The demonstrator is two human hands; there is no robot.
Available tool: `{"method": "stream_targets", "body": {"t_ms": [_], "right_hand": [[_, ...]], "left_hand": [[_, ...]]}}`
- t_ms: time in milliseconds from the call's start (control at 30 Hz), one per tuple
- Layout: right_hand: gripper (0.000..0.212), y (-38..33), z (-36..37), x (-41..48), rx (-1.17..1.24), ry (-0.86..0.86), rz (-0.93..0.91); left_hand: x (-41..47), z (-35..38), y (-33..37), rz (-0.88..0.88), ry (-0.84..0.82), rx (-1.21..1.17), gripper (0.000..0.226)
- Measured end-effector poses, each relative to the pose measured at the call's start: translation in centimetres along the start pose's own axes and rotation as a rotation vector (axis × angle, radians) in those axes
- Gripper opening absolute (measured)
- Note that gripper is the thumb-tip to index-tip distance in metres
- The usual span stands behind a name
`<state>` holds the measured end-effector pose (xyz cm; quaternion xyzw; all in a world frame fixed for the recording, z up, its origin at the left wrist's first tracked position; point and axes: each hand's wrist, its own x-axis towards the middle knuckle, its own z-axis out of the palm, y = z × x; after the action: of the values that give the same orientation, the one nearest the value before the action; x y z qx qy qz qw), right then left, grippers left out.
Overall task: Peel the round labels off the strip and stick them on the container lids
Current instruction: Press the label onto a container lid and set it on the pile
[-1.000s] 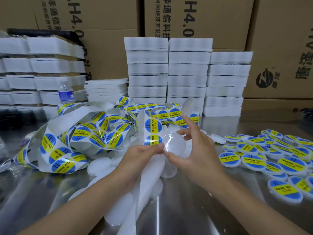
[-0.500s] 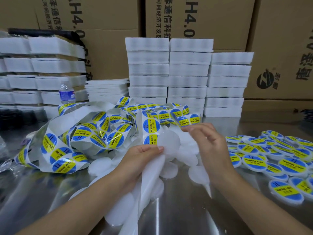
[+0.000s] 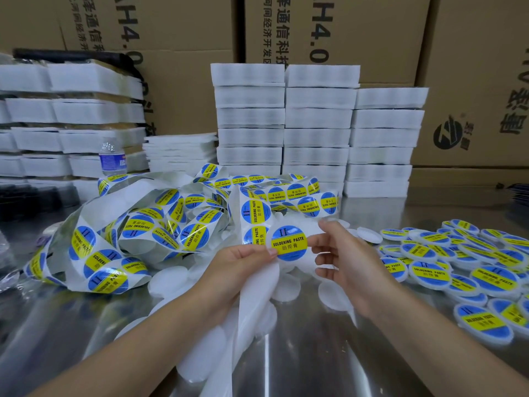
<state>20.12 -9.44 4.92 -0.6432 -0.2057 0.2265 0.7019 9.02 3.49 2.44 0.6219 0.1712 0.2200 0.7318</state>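
Pinching the backing strip (image 3: 252, 296) in left-hand fingers (image 3: 257, 254); gripping a labelled lid (image 3: 289, 243) in curled right-hand fingers (image 3: 333, 229); at 3 o'clock, finished lids (image 3: 429, 272) on the worktop (image 3: 315, 353).

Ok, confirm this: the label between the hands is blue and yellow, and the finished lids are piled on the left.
Not quite. The head view shows the finished lids piled on the person's right, not left. The label between the left hand and right hand is indeed blue and yellow.
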Motion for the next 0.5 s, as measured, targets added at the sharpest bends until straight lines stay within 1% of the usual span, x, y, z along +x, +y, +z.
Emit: {"method": "stream_targets", "body": {"t_ms": [200,500], "right_hand": [[0.046,-0.03,0.03,0.09,0.004,0.007,0.007],[0.042,0.16,0.01,0.22,-0.058,0.007,0.002]], "left_hand": [[-0.02,0.01,0.03,0.001,-0.009,0.021,0.027],[0.0,-0.04,-0.02,0.023,-0.009,0.046,0.03]]}}
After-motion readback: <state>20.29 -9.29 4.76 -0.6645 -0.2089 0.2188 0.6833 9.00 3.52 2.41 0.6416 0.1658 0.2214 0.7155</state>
